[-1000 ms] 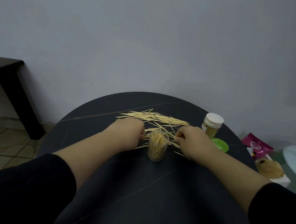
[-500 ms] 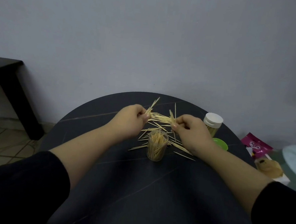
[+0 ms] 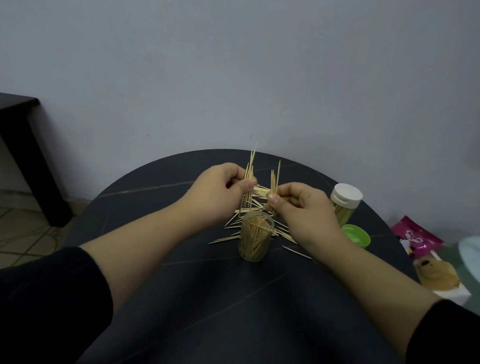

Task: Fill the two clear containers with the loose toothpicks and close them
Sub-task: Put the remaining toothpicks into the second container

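An open clear container [image 3: 255, 236] stands mid-table, partly filled with toothpicks. My left hand [image 3: 218, 191] pinches an upright bunch of toothpicks [image 3: 249, 179] just above and behind the container's mouth. My right hand [image 3: 302, 205] pinches a smaller upright bunch [image 3: 274, 181] beside it. Loose toothpicks [image 3: 260, 202] lie scattered on the table around and behind the container. A second clear container [image 3: 344, 205], full and with a white cap on, stands at the right. A green lid [image 3: 355, 235] lies in front of it.
The round dark table [image 3: 225, 307] reaches close to the grey wall behind. Right of the table lie a pink packet [image 3: 415, 234], a yellowish wrapped item [image 3: 435, 274] and a pale round thing [image 3: 479, 252]. A dark side table [image 3: 17, 128] stands at the left.
Both hands rose from the pile with pinched bunches of toothpicks. The bunches turned upright and came closer together above the open container.
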